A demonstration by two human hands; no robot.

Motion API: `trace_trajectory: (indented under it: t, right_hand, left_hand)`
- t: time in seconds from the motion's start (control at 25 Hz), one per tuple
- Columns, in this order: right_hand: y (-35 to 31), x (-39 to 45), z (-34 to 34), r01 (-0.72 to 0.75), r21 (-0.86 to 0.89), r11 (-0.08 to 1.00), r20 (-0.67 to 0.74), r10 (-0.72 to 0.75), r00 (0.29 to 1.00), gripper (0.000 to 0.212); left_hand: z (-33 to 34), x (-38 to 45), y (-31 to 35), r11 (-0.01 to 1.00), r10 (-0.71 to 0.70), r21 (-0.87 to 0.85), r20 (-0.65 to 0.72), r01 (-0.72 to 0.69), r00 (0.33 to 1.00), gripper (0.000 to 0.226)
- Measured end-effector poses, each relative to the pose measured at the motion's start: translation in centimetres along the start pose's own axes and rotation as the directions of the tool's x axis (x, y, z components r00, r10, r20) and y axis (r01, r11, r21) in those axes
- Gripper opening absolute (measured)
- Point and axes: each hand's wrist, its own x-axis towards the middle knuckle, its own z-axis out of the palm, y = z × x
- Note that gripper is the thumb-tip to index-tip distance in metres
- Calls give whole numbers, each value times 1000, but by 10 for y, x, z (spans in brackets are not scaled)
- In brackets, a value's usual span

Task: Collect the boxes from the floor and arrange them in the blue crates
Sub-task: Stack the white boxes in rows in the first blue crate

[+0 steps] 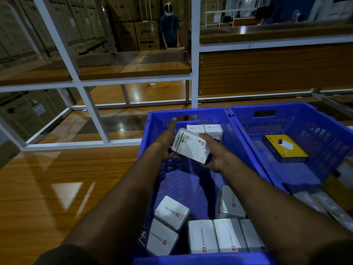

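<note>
Both hands hold one white box (191,148) over the middle of a blue crate (152,134). My left hand (168,142) grips its left end, with the forefinger stretched toward the crate's far wall. My right hand (215,155) cups its right end from below. Two white boxes (205,129) stand against the crate's far wall. Several white boxes (215,236) lie at the crate's near end, two of them (168,224) tilted at the near left. A second blue crate (305,115) to the right holds a yellow and black box (285,149).
The crates rest on a glossy wooden surface (57,188). A white metal rack (91,104) with wooden shelves stands behind them. A person (170,27) stands at the far side of the rack. Stacked cartons (76,22) fill the background. More pale boxes (321,203) lie at the right.
</note>
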Motion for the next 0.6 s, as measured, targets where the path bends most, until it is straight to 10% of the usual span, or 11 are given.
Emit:
trace_trajectory:
  t: [0.28, 0.6]
  right_hand:
    - [-4, -1, 11, 482, -184, 857, -100, -504, 858, 53]
    - [-2, 6, 3, 211, 94, 973, -100, -202, 974, 17]
  left_hand:
    - [-7, 1, -1, 991, -125, 64, 142, 117, 982, 42]
    - [1, 3, -4, 995, 40, 82, 241, -62, 970, 11]
